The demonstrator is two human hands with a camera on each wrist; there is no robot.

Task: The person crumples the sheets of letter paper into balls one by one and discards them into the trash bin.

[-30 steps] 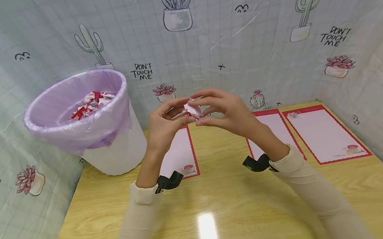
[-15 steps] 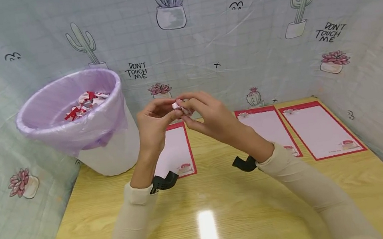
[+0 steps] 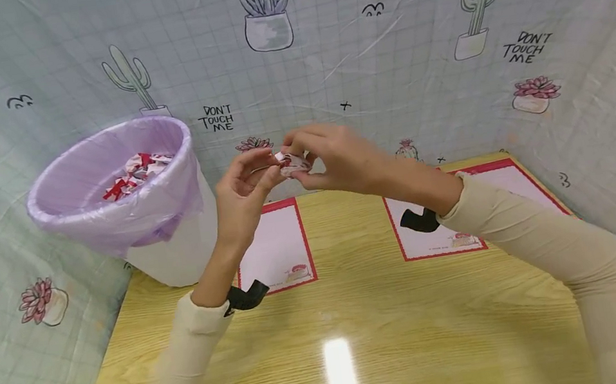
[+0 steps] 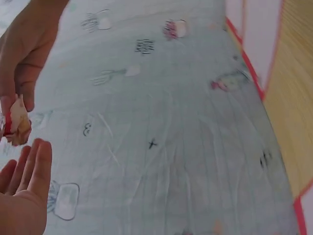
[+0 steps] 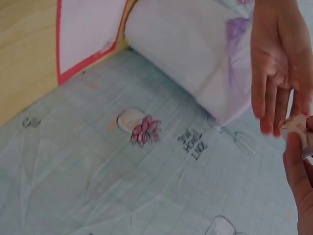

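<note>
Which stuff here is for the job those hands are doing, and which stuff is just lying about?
For the job:
- left hand and right hand
- crumpled scrap at their fingertips
- probably the bin, since similar scraps lie inside

Just lying about, it seems:
- red-edged sheets, flat on the table, not in the hands

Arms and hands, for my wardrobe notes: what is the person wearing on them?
Plain beige covers the left sleeve and right sleeve. A black angled piece shows by the left cuff, a similar one by the right. No gloves show on left hand or right hand.
</note>
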